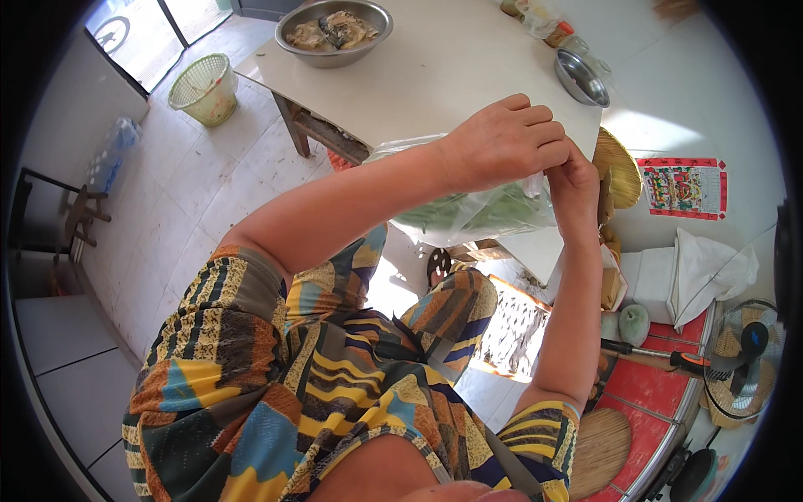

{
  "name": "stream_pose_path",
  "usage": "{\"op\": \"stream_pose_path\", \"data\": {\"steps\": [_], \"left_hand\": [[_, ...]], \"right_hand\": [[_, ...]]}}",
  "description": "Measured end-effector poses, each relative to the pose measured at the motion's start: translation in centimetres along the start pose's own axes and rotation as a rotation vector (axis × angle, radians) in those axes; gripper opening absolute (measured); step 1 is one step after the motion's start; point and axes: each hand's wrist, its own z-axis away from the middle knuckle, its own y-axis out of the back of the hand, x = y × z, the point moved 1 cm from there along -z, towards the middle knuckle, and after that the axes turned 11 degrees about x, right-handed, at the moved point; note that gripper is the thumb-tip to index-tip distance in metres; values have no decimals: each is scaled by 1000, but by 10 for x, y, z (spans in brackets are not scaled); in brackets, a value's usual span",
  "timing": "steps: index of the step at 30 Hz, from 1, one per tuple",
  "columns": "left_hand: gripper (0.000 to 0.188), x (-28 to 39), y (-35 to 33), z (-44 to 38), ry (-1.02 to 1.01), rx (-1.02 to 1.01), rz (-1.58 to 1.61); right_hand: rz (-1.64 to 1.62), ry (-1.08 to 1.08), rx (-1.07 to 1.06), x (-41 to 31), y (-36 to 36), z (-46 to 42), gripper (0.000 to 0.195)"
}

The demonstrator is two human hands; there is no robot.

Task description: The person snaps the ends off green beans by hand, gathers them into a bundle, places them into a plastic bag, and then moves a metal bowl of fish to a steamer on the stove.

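Note:
A clear plastic bag [470, 213] with green contents, perhaps leafy vegetables, lies before me at the near edge of the white table [439, 69]. My left hand [511, 144] reaches across from the left, its fingers curled over the bag's gathered top. Against those fingers, my right hand [572, 185] pinches the same gathered plastic from the right. A twisted bit of the plastic shows just below the fingers. My left forearm hides part of the bag, and the fingertips are mostly covered.
On the table stand a metal basin [334, 59] holding pieces of food in liquid, a smaller metal bowl [580, 78] and several jars. A green plastic basket [204, 91] is on the tiled floor. At the right, a red-tiled counter [652, 389] bears a round wooden board [593, 452] and a fan [743, 357].

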Motion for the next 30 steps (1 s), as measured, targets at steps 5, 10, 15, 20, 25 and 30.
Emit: {"op": "stream_pose_path", "data": {"steps": [5,10,15,20,25,30], "left_hand": [[17,-3,4,-1,125,89,52],[8,-5,6,6,223,-1,29],[16,-6,11,20,215,-91,-16],[17,0,19,38,386,-152,59],[20,11,15,51,569,-261,40],[13,-12,10,50,865,-348,277]], "right_hand": [[-34,-58,-12,-5,7,-3,19],[79,10,0,-6,7,0,16],[325,248,46,0,5,0,14],[405,395,69,16,4,4,15],[374,432,205,7,4,2,15],[317,263,219,-3,2,15,19]]}}
